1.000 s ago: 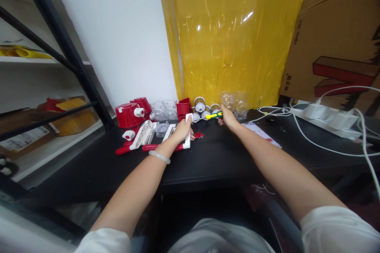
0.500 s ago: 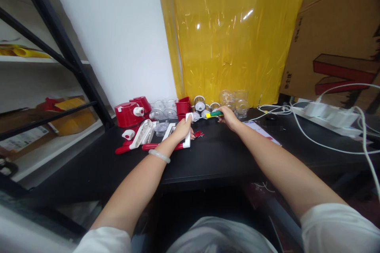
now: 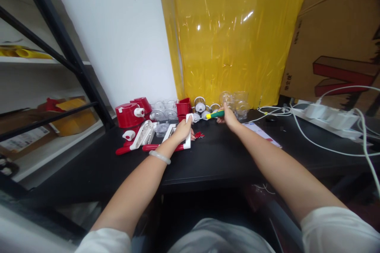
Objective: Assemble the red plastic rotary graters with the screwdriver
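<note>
Observed at the rear a yellow translucent sheet (image 3: 234, 39), hung beside a white panel (image 3: 115, 35). Noted below a black table (image 3: 213, 162), with parts grouped along its far side; at the right, a large cardboard box (image 3: 332, 35); at the left, a black metal rack (image 3: 50, 17). Found the right arm (image 3: 276, 166) and left arm (image 3: 136, 189) both stretched forward over the table, angled inward from the lower corners. Recorded white adapters in a power strip (image 3: 342, 130) to the right, red housings (image 3: 130, 115) to the left, and clear plastic parts (image 3: 170, 114) between housings and hands. Verified the left hand (image 3: 183, 129) low, fingers wrapped around the upright end of a white frame (image 3: 187, 141) with red grip, in front of a red container (image 3: 184, 106). Verified the right hand (image 3: 228, 118) turned inward, fingers curled around the green-and-yellow handle of a screwdriver (image 3: 216, 114), held nearly level, shaft toward the frame's upper end; unable to confirm tip contact. Logged small red pieces (image 3: 198, 135) on the table just beside the left fingertips
</note>
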{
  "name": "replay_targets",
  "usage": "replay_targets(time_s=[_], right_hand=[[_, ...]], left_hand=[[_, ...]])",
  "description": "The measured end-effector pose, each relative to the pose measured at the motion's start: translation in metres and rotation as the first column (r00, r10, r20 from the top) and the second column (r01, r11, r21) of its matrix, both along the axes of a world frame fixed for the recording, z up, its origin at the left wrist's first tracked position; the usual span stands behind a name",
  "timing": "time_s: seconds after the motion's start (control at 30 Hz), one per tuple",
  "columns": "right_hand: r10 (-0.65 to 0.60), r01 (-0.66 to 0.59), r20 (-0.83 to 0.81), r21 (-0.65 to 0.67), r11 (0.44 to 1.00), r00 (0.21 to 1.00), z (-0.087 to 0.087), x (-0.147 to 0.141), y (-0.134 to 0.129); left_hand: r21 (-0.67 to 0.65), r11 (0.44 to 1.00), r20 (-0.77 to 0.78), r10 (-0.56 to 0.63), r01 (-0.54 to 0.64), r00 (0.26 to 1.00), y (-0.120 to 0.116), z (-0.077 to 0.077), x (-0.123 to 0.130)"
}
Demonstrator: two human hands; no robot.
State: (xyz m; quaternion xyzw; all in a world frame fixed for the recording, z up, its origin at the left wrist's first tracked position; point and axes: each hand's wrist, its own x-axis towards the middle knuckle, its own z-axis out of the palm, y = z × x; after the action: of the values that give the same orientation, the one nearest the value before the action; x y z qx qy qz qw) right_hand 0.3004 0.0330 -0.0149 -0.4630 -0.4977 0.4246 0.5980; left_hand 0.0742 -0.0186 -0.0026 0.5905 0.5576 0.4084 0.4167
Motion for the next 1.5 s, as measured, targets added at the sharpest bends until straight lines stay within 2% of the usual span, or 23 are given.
replay_targets(time_s=[0.1,0.17,0.27,0.4,0.47,0.63,0.7,0.97,1.1,1.23,1.5], right_hand=[[-0.03,0.022,0.1,0.083,0.996,0.995,-0.003,0.0,0.0],[-0.03,0.025,0.073,0.068,0.997,0.997,-0.003,0.0,0.001],[-0.004,0.005,-0.079,0.007,1.0,0.997,-0.002,-0.003,0.0],[0.089,-0.096,-0.28,-0.013,0.995,0.956,0.001,-0.003,0.0],[0.088,-0.095,-0.27,-0.013,0.995,0.959,0.002,-0.002,0.0],[-0.014,0.015,-0.057,0.03,0.999,0.998,-0.002,0.0,0.004],[-0.015,0.016,-0.037,0.031,0.999,0.999,-0.003,-0.001,0.004],[0.132,-0.148,-0.31,-0.031,0.988,0.942,0.004,-0.002,-0.006],[0.083,-0.101,-0.227,-0.071,0.992,0.97,0.002,0.0,-0.001],[0.04,-0.044,-0.124,-0.032,0.998,0.991,-0.002,0.0,0.002],[0.109,-0.14,-0.322,-0.074,0.987,0.94,0.003,-0.003,-0.006]], left_hand=[[0.001,1.0,0.002,0.002,-0.002,1.0,0.001,0.0,0.0],[-0.001,1.0,0.009,0.009,-0.009,1.0,0.001,0.0,-0.001],[-0.005,1.0,0.015,0.011,-0.011,1.0,0.0,0.001,0.0],[-0.015,1.0,0.011,-0.006,0.007,1.0,-0.001,0.0,0.001],[-0.014,1.0,0.011,-0.007,0.007,1.0,0.0,0.0,0.001],[-0.016,1.0,0.02,0.008,-0.007,1.0,0.001,-0.001,0.001],[-0.023,1.0,0.017,0.009,-0.008,1.0,0.001,-0.001,0.001],[-0.013,1.0,0.044,0.008,-0.008,0.999,0.001,0.0,0.0],[-0.011,1.0,0.036,0.001,-0.001,0.999,0.001,-0.001,0.001],[-0.009,1.0,0.037,0.007,-0.006,0.999,0.001,-0.001,0.001],[0.005,1.0,0.05,0.017,-0.017,0.999,0.003,0.0,0.001]])
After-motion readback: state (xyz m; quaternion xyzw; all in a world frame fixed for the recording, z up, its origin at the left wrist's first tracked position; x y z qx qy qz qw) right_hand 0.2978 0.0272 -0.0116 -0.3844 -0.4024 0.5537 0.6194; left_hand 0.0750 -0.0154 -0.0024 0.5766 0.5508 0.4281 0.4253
